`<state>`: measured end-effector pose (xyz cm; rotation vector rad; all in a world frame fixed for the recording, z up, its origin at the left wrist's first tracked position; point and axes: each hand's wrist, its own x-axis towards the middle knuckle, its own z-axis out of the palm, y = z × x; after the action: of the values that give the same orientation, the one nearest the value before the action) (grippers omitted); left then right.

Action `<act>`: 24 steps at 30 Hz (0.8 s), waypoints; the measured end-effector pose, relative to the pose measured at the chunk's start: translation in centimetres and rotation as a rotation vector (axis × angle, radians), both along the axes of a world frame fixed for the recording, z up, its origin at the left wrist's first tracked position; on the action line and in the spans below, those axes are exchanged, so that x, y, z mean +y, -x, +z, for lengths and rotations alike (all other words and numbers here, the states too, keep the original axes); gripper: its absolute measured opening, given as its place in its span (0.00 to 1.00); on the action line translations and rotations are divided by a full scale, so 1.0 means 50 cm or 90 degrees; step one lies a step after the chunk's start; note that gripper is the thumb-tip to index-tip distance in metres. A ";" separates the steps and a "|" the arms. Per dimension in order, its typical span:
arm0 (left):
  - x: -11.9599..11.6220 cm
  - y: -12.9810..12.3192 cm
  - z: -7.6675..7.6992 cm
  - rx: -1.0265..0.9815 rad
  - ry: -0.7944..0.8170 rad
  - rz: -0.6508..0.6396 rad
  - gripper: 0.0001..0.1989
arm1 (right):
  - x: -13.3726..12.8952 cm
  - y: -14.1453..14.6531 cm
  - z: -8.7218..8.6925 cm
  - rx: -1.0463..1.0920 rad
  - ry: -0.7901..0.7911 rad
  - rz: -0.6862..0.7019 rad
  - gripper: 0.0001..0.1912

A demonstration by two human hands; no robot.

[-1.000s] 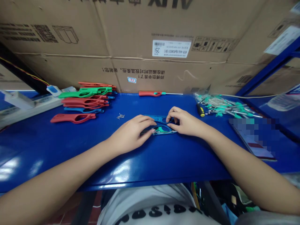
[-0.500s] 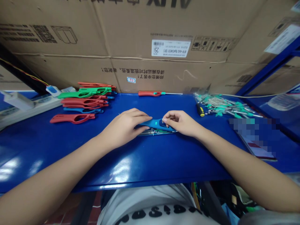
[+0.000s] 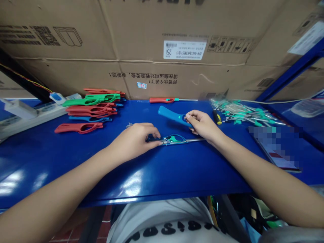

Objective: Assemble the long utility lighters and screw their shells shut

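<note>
Between the fingers and thumb of my left hand (image 3: 138,138) is the left end of an opened blue lighter half (image 3: 177,138), lying on the blue table with green parts, thin wires and a metal rod showing. My right hand (image 3: 201,125) pinches a separate blue shell half (image 3: 172,116), raised above and behind the opened one, its wide end pointing left. Small metal pieces (image 3: 129,125) lie just behind my left hand.
Red, green and blue shells (image 3: 91,109) are stacked at the left beside a power strip (image 3: 45,113). A red lighter (image 3: 162,100) lies by the cardboard box (image 3: 141,33). Green-and-metal parts (image 3: 243,113) and a screwdriver (image 3: 217,117) are at the right, near a booklet (image 3: 275,152).
The blue shell half has come off the lower half, lifted up and away in my right hand. The inner parts now show. My left hand has shifted slightly down, staying at the lower half.
</note>
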<state>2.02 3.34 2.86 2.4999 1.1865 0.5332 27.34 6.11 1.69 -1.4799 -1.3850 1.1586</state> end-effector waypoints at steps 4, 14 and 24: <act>-0.003 -0.005 -0.003 0.028 0.056 -0.011 0.07 | -0.009 0.011 0.005 0.039 0.026 -0.013 0.09; 0.003 -0.005 -0.011 -0.001 0.098 -0.020 0.06 | -0.015 0.014 -0.010 0.090 0.031 0.039 0.08; -0.010 -0.007 -0.009 0.043 0.051 -0.031 0.09 | -0.013 0.016 -0.018 0.096 0.018 0.055 0.08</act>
<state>2.35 2.86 2.41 2.4890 1.1445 0.3840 26.55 5.46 0.77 -1.3334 -1.3449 1.3203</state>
